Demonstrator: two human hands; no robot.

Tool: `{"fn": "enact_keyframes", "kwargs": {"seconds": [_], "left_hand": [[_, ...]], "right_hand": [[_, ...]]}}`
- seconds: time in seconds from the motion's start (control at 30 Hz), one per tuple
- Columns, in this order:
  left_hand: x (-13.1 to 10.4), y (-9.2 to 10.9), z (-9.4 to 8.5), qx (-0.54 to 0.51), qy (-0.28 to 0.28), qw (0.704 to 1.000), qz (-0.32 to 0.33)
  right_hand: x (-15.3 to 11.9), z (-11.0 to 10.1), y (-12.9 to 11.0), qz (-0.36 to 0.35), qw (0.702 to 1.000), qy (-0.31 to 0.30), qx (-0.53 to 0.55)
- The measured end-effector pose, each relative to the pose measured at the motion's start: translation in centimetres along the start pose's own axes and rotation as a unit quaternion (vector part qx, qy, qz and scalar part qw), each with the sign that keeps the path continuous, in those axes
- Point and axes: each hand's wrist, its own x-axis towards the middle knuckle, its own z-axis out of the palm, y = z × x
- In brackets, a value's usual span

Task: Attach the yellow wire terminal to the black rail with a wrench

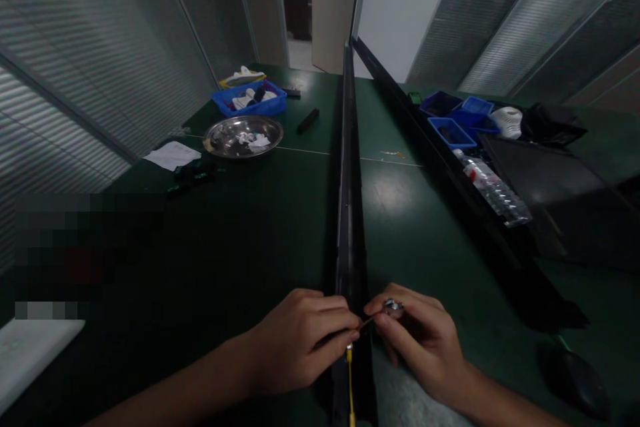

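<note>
A long black metal channel [349, 213] runs away from me down the middle of the green table. My left hand [315, 337] is closed over its near part, fingertips pinching one end of a thin brownish strip [367, 322]. Just right of it, my right hand [423, 340] is closed too, thumb and fingers at the strip's other end. A small shiny metallic piece [393, 307] sits among the right fingers. Beneath the left fingertips a yellow wire [351, 387] with a bright tip lies along the channel.
Left of the channel are a metal dish [243, 137], a blue basket [250, 99], white paper [173, 155] and a black block [308, 121]. To the right lie a second black bar [440, 167], blue bins [453, 133], plastic bottles [495, 190], a dark flat panel [565, 200] and a mouse [583, 380].
</note>
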Motion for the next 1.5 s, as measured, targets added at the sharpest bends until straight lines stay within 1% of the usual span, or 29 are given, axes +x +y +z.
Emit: {"fn": "enact_keyframes", "kwargs": {"seconds": [0.07,0.17,0.27,0.4,0.57,0.67,0.8,1.2,1.4,1.5], "left_hand": [[0.0,0.0,-0.1,-0.004,-0.01,1.0,-0.006],[0.1,0.0,-0.1,-0.015,-0.021,1.0,-0.009],[0.1,0.0,-0.1,-0.02,-0.025,0.999,-0.009],[0.1,-0.1,-0.1,-0.022,-0.021,0.999,-0.009],[0.0,-0.1,-0.2,-0.016,-0.023,1.0,-0.003],[0.0,0.0,-0.2,-0.018,-0.021,1.0,0.001],[0.0,0.0,-0.2,-0.019,-0.024,1.0,0.002],[0.0,0.1,-0.4,-0.045,-0.029,0.999,-0.006],[0.0,0.2,-0.5,-0.061,-0.021,0.998,-0.012],[0.0,0.1,-0.3,-0.084,-0.004,0.996,-0.01]], "right_hand": [[-0.1,0.0,-0.3,-0.041,0.998,0.002,-0.051],[-0.2,0.0,-0.5,-0.06,0.995,0.0,-0.074],[-0.2,0.0,-0.4,-0.05,0.996,-0.009,-0.068],[-0.2,-0.1,-0.4,-0.023,0.998,-0.04,-0.043],[0.0,-0.4,-0.7,-0.04,0.996,-0.07,-0.043],[0.0,-0.4,-0.7,-0.037,0.996,-0.072,-0.034],[-0.1,-0.3,-0.4,-0.05,0.996,-0.073,-0.029],[-0.8,0.0,0.5,-0.017,0.996,-0.065,0.057],[-0.8,0.1,0.4,-0.043,0.996,-0.069,0.038],[-0.9,0.0,0.2,-0.074,0.993,-0.085,-0.016]]}}
